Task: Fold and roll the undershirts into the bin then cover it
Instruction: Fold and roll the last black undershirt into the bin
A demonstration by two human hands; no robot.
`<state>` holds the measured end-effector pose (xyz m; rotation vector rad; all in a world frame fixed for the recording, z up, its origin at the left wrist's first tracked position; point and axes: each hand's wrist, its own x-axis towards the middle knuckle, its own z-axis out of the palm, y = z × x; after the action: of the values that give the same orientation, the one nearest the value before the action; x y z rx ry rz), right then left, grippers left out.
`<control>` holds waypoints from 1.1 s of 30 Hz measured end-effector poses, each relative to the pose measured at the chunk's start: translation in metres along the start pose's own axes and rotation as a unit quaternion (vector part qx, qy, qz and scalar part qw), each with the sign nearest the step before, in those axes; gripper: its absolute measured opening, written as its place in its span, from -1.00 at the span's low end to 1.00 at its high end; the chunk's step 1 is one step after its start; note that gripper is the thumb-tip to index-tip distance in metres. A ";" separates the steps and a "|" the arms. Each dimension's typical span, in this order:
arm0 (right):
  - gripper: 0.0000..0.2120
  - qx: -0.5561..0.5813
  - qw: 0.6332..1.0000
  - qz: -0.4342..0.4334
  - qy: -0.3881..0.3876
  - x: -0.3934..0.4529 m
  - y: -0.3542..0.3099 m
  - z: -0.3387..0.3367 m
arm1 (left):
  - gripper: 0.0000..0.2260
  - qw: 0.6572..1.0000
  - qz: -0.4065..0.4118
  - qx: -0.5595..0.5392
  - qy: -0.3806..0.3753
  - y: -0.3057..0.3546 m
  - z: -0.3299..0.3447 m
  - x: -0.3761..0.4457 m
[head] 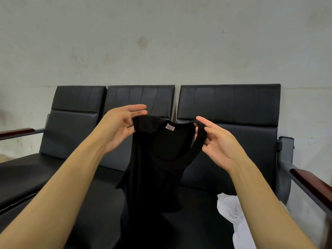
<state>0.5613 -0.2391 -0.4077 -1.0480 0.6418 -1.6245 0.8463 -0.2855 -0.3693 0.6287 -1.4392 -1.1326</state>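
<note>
A black undershirt hangs in the air in front of me, neckline up, with a small white label at the back of the neck. My left hand pinches its left shoulder strap between thumb and fingers. The right shoulder strap is pinched by my right hand. The shirt's lower part drapes down over the black seat. A white undershirt lies crumpled on the seat at the lower right, partly behind my right forearm. No bin is in view.
A row of three black padded seats stands against a grey concrete wall. Dark wooden armrests stick out at the far left and at the right.
</note>
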 end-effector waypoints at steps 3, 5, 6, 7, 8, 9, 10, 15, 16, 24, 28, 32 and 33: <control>-0.56 -0.025 0.999 -0.021 -0.015 0.001 -0.005 -0.003 | -0.40 0.998 0.027 0.061 0.002 -0.003 -0.003 0.000; -0.54 -0.052 0.998 -0.042 -0.015 0.002 -0.005 -0.005 | -0.41 0.996 0.037 0.081 -0.003 -0.006 -0.004 0.000; -0.55 -0.068 0.996 -0.054 -0.016 0.003 -0.005 -0.005 | -0.44 0.995 0.038 0.087 -0.007 -0.007 -0.004 0.000; -0.56 -0.086 0.994 -0.066 -0.017 0.003 -0.004 -0.006 | -0.47 0.995 0.038 0.093 -0.013 -0.008 -0.004 0.000; -0.58 -0.105 0.991 -0.078 -0.018 0.004 -0.003 -0.007 | -0.50 0.994 0.038 0.103 -0.018 -0.010 -0.004 0.000; -0.59 -0.123 0.988 -0.088 -0.017 0.003 -0.002 -0.007 | -0.52 0.992 0.039 0.117 -0.024 -0.011 -0.004 -0.001; -0.61 -0.141 0.985 -0.098 -0.012 0.003 -0.001 -0.007 | -0.53 0.990 0.040 0.131 -0.028 -0.013 -0.004 -0.001; -0.69 -0.221 0.965 -0.139 0.034 0.001 0.002 -0.003 | -0.57 0.998 0.008 0.049 -0.039 -0.015 0.001 -0.001; -0.72 -0.230 0.962 -0.143 0.044 0.001 0.003 -0.003 | -0.57 0.999 -0.007 0.017 -0.036 -0.014 0.002 -0.001; -0.82 -0.260 0.948 -0.165 0.080 0.005 0.005 -0.005 | -0.60 0.997 -0.006 0.038 -0.070 -0.016 0.004 -0.002; -0.83 -0.273 0.943 -0.173 0.078 0.005 0.006 -0.005 | -0.65 0.992 0.022 0.104 -0.061 -0.020 0.004 -0.002; -0.82 -0.300 0.934 -0.175 0.083 0.007 0.007 -0.005 | -0.76 0.993 0.032 0.104 -0.040 -0.022 0.006 -0.002; -0.83 -0.310 0.930 -0.176 0.084 0.007 0.007 -0.005 | -0.80 0.994 0.032 0.100 -0.035 -0.022 0.007 -0.003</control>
<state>0.5597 -0.2479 -0.4133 -1.5591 1.1870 -1.8839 0.8351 -0.2894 -0.3890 0.6841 -1.6352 -0.9757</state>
